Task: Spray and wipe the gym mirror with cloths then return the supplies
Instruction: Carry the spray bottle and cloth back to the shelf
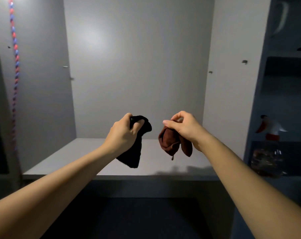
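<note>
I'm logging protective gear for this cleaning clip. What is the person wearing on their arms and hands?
Nothing shows. The left arm and right arm are bare to the frame's edge, with no sleeves. The left hand and right hand have no gloves, and no watch, bracelet or ring is visible.
</note>
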Motion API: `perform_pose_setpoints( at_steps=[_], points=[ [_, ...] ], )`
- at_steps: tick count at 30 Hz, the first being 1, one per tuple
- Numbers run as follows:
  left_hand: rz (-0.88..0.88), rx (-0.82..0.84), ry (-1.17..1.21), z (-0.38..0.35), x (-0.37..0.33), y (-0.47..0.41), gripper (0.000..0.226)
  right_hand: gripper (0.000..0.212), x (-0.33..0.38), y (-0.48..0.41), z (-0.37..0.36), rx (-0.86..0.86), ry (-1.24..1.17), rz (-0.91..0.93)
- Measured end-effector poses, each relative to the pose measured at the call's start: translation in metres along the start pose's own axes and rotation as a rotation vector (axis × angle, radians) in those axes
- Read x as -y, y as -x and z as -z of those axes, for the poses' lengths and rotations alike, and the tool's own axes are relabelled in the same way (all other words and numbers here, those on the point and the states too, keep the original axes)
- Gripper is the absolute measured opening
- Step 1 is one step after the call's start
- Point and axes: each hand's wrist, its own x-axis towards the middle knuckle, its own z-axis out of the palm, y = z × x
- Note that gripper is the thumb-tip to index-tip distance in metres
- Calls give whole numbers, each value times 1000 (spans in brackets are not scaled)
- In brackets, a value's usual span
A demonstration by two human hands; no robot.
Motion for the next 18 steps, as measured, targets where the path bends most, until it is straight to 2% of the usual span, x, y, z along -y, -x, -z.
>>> perform_pose_setpoints(
  at_steps=[2, 3, 5, 7, 9, 10, 11, 13, 15, 18],
  points=[
    [80, 43, -20, 4, 19, -18, 41, 56, 3, -9, -15, 27, 315, 5],
    [113, 89, -113, 3, 25, -23, 51, 60, 1, -9, -16, 33, 443, 5],
    [89, 154, -339, 6, 47, -24, 73, 49, -4, -3, -26, 25, 562, 76],
    [-32, 195, -412, 5, 66, -11, 70, 34, -14, 12, -40, 73, 616, 172],
    [-120, 398, -471, -3, 83, 10, 66, 29, -24, 27, -61, 213, 720, 180],
    [-135, 527, -535, -10, 90, 21, 73, 28, -28, 33, -71, 295, 803, 158],
    [-152, 623, -602, -16, 95, 31, 80, 33, -32, 38, -80, 355, 884, 130],
    [-207, 694, -650, -23, 101, 44, 91, 55, -39, 44, -91, 392, 1004, 50],
    [-234, 694, -624, -21, 103, 46, 95, 59, -42, 47, -93, 382, 1006, 5],
    [-190, 661, -637, -20, 112, 32, 100, 42, -43, 43, -88, 437, 771, 20]
  ],
)
